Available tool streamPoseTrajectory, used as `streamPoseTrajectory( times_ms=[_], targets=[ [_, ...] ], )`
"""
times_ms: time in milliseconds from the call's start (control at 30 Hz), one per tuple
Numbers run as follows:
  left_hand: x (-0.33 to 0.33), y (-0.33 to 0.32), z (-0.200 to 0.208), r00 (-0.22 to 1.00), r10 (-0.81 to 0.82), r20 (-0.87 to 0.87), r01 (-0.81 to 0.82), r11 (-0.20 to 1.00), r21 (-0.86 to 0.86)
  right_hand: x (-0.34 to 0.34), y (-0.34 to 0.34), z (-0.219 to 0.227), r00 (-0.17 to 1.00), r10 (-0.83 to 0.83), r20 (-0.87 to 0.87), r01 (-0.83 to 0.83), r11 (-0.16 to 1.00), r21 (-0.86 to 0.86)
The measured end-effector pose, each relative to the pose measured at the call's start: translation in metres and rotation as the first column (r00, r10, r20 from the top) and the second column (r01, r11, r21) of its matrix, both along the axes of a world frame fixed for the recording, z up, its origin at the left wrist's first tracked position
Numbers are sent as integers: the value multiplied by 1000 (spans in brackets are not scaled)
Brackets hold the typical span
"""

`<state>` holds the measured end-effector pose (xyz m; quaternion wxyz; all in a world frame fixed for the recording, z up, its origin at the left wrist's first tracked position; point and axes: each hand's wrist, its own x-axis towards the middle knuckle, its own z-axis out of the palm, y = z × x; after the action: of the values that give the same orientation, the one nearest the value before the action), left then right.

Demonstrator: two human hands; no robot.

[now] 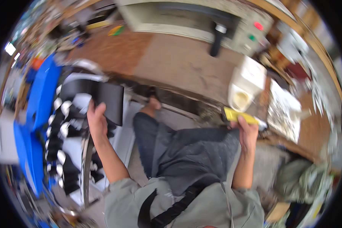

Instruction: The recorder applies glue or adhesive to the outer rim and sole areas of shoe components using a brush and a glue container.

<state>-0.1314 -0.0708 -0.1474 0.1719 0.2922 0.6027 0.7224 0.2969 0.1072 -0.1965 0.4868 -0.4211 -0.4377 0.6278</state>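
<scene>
My left hand is closed on the edge of a black, smooth, curved piece with a broad flat end; its exact kind I cannot make out. The piece hangs over a rack on my left that carries several black items with white round ends. In my right hand, above my right knee, is a yellow-bodied hand tool with a dark end. Motion blur hides which tool it is. The fingers wrap around its body, close to the front edge of the workbench.
A pale machine with red and green buttons stands at the bench's back, a black long object at its opening. On the bench's right sits a white container with a round opening. Blue panels flank the rack; crumpled cloth lies right.
</scene>
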Motion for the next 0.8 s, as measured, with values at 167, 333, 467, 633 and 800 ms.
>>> streamPoseTrajectory(
  times_ms=[167, 333, 467, 633, 800],
  targets=[
    [142, 75, -69, 957, -290, 19, 229, 714, -661, 16, 38, 1, 947, -223, 233, 166, 956, 241],
    [202, 125, -153, 623, -484, -615, 281, 872, -402, 23, 40, 7, 806, -321, 498, 120, 912, 393],
    [208, 127, -123, 615, -476, -629, 242, 873, -424, 28, 47, 3, 780, -309, 545, 114, 925, 362],
    [207, 127, -119, 633, -512, -580, 380, 859, -343, 26, 53, 4, 743, -295, 601, -35, 879, 476],
    [220, 132, -123, 676, -398, -620, 315, 917, -245, 26, 59, 1, 736, -255, 627, -83, 885, 458]
  ],
)
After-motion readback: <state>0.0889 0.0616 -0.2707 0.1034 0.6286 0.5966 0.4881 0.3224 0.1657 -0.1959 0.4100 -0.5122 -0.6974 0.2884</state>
